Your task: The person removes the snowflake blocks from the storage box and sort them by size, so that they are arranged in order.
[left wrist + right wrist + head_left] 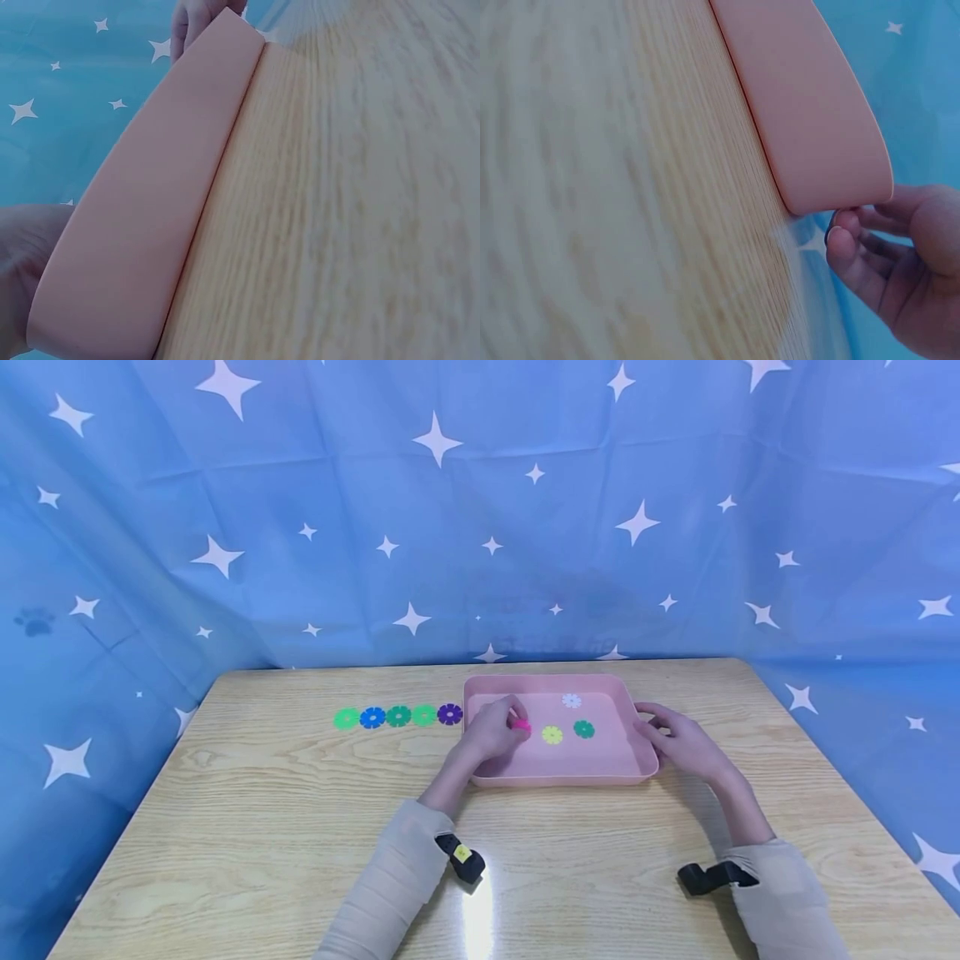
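My left hand (492, 728) reaches over the left wall of a pink tray (562, 782) and pinches a bright pink notched disc (522, 725) above its floor. Inside the tray lie a white flower-shaped disc (572, 701), a yellow one (552, 735) and a green one (584, 729). At the right end, my right hand (681, 739) grips the tray's rim; in the right wrist view its fingers (847, 247) curl by the tray's corner. The tray wall (150, 180) hides most of the left hand (28, 255) in the left wrist view.
Left of the tray, a row of notched discs lies on the wooden table (285, 810): light green (347, 719), blue (372, 717), dark green (398, 716), light green (424, 715) and purple (450, 714). A blue star-patterned curtain (480, 510) hangs behind the table.
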Demonstrator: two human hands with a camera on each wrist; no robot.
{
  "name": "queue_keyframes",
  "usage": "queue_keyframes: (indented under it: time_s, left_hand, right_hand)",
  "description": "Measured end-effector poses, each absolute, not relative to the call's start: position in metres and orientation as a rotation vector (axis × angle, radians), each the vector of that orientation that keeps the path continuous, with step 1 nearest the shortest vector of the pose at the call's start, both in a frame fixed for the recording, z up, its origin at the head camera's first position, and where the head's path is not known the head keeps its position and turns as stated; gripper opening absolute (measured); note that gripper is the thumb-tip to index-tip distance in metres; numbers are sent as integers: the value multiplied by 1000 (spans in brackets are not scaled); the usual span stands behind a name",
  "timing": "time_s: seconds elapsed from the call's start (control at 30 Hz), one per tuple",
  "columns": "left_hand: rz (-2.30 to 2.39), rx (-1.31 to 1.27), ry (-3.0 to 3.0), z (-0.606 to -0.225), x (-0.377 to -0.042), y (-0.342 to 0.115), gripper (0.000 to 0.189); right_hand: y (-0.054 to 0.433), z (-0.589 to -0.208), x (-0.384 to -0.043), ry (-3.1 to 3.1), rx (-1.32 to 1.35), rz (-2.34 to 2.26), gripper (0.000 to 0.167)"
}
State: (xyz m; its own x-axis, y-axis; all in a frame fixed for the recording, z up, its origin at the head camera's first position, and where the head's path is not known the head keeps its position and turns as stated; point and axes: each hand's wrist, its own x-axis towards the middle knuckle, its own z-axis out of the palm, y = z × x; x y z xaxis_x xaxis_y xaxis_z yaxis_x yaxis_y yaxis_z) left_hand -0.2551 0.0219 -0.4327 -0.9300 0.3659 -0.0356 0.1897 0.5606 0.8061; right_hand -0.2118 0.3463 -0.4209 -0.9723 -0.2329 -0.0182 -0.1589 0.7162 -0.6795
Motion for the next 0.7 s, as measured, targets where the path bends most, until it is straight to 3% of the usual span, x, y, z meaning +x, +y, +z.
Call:
queue_keyframes:
  time_s: [0.43, 0.7]
  left_hand:
    - [1459, 593, 2572, -419, -250, 11, 11]
    - [1581, 529, 2556, -404, -246, -8, 23]
  right_hand:
    - [345, -421, -212, 2819, -318, -1093, 56]
    - [346, -420, -211, 2822, -315, -1090, 56]
